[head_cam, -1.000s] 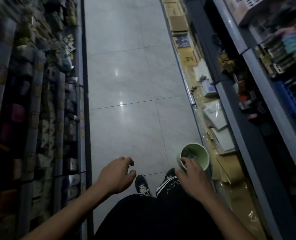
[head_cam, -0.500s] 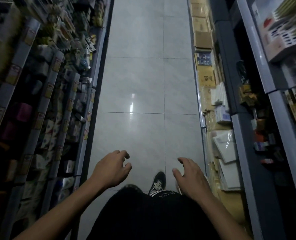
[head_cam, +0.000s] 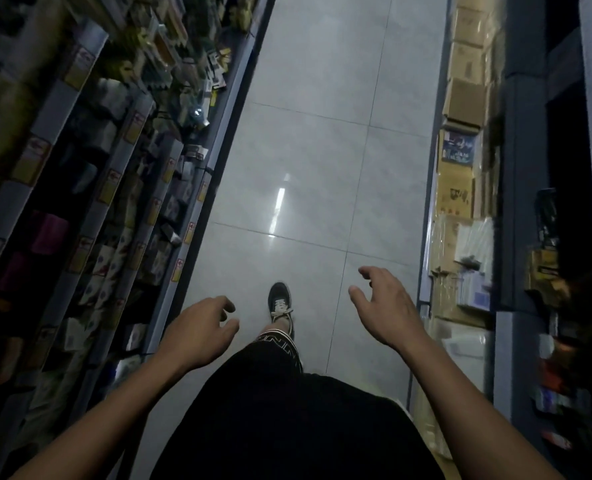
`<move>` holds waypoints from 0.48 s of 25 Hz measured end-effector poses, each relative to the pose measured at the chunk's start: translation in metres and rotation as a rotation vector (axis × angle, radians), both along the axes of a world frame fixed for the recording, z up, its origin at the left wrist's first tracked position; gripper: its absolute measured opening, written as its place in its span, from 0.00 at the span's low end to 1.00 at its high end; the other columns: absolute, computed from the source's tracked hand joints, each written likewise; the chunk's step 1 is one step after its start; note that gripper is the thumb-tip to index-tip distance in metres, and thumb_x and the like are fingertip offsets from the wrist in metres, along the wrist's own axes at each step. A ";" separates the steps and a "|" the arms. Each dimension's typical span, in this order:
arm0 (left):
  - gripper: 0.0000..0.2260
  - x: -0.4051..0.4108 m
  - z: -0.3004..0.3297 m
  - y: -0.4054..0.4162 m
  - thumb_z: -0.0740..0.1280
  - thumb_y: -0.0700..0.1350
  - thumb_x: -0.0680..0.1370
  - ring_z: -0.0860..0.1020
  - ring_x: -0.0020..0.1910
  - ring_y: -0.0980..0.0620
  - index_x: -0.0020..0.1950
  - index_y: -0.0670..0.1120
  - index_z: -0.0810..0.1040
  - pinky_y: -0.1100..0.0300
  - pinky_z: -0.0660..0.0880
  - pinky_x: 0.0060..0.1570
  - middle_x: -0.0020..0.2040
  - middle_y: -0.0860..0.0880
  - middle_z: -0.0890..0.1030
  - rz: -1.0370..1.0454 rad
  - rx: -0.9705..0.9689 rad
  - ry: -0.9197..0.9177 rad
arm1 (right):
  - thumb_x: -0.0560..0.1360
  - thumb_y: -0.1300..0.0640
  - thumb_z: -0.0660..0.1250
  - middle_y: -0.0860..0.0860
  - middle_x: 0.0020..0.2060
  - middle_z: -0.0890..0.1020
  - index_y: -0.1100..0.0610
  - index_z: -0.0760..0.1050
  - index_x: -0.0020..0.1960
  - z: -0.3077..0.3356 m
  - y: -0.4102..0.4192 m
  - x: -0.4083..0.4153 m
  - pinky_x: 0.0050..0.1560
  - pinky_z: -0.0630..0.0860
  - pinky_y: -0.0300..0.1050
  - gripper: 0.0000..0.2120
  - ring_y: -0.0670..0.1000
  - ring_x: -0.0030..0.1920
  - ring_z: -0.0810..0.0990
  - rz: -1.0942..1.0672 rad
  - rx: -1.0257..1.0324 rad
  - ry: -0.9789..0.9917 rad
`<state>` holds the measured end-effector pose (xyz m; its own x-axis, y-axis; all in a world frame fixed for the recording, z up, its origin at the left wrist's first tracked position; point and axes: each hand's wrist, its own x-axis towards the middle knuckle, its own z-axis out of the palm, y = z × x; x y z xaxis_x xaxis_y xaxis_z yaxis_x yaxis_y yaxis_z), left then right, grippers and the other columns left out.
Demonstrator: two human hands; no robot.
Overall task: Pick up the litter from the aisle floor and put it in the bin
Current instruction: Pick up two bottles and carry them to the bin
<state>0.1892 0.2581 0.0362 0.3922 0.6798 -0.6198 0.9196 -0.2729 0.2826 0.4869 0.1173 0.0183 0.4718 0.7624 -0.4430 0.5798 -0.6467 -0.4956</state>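
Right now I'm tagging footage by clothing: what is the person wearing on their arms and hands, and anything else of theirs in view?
Both forearms are bare, with no sleeves in view. The left hand and right hand wear no gloves, rings or watch that I can see. Lower down: black shorts with a white-striped hem bearing lettering, and a black sneaker with white laces.

A narrow shop aisle runs away over a pale, glossy tiled floor (head_cam: 322, 150), where a streak of ceiling light (head_cam: 279, 209) reflects mid-aisle. Crowded shelves (head_cam: 90, 188) with yellow price tags line the left; stacked cardboard boxes (head_cam: 464, 98) and grey shelving (head_cam: 519, 216) stand along the right, dim.
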 end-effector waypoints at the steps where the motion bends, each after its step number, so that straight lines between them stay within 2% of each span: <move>1: 0.18 0.015 0.001 0.027 0.62 0.58 0.79 0.80 0.52 0.54 0.66 0.55 0.76 0.53 0.79 0.52 0.57 0.55 0.81 -0.002 0.006 -0.012 | 0.82 0.43 0.61 0.50 0.69 0.75 0.53 0.68 0.75 0.001 0.018 0.008 0.67 0.73 0.52 0.25 0.52 0.68 0.73 -0.013 -0.004 0.000; 7: 0.18 0.131 0.017 0.167 0.63 0.56 0.80 0.80 0.52 0.53 0.67 0.52 0.77 0.50 0.80 0.53 0.57 0.52 0.83 -0.128 0.044 -0.127 | 0.81 0.42 0.60 0.48 0.67 0.75 0.51 0.69 0.74 0.015 0.082 0.052 0.64 0.74 0.50 0.24 0.49 0.67 0.73 -0.106 -0.029 -0.012; 12: 0.19 0.241 0.022 0.259 0.62 0.58 0.78 0.81 0.51 0.53 0.66 0.54 0.77 0.52 0.80 0.50 0.56 0.54 0.83 -0.255 0.070 -0.134 | 0.81 0.43 0.62 0.45 0.67 0.75 0.50 0.69 0.73 0.013 0.106 0.113 0.61 0.72 0.44 0.23 0.46 0.66 0.72 -0.244 -0.042 0.007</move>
